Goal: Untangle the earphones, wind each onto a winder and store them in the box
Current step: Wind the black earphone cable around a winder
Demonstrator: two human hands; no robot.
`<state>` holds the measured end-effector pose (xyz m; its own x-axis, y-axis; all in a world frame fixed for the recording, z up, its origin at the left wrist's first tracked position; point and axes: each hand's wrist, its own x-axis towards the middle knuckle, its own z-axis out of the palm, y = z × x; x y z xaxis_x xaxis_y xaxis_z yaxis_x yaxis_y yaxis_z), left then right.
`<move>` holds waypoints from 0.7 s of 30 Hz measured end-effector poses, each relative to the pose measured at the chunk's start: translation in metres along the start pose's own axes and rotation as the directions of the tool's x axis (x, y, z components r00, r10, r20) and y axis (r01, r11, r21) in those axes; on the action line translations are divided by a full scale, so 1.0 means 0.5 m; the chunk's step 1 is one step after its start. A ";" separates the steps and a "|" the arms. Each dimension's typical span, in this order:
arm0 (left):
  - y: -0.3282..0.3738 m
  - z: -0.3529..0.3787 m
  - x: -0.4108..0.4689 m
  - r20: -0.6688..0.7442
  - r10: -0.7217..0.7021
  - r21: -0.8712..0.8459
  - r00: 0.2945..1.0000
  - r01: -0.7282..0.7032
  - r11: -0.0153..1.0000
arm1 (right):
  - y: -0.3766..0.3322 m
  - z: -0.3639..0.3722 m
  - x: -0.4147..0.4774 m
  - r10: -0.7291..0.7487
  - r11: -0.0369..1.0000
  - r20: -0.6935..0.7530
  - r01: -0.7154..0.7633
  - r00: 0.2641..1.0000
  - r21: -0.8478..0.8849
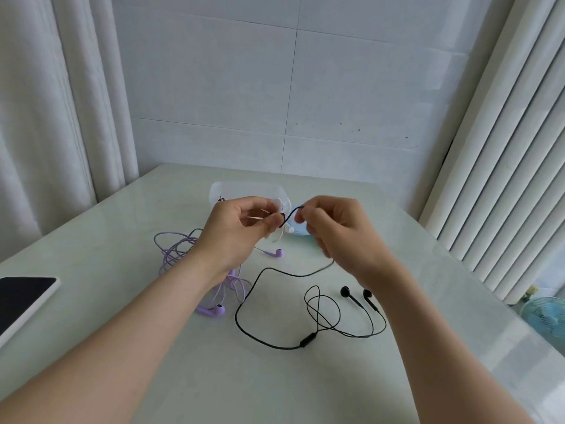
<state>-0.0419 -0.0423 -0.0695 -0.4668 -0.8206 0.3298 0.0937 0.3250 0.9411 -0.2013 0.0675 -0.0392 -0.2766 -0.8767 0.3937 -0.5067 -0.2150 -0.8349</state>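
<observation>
My left hand (pixel 241 231) pinches a white winder (pixel 277 237) together with the plug end of the black earphones (pixel 275 316). My right hand (pixel 333 231) grips the same black cable a few centimetres along, held taut between both hands above the table. The rest of the black cable trails down in loops on the table, with its two earbuds (pixel 357 296) lying near my right wrist. Purple earphones (pixel 183 249) lie in a tangle under my left wrist. A translucent box (pixel 244 189) stands behind my hands. A blue winder (pixel 298 232) peeks out below my fingers.
A tablet with a dark screen (pixel 24 296) lies at the table's left edge. Curtains hang left and a white radiator stands right. A small blue fan (pixel 547 316) sits on the floor beyond the right table edge.
</observation>
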 end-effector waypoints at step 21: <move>0.022 0.018 -0.014 0.161 0.023 -0.198 0.987 0.009 0.980 | 0.050 -0.018 0.012 0.266 0.946 -0.281 -0.306 0.922 -0.110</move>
<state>-0.0455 -0.0287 -0.0624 -0.6002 -0.7263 0.3350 0.2612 0.2178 0.9404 -0.2230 0.0607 -0.0543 -0.6194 -0.7444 0.2495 -0.4843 0.1121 -0.8677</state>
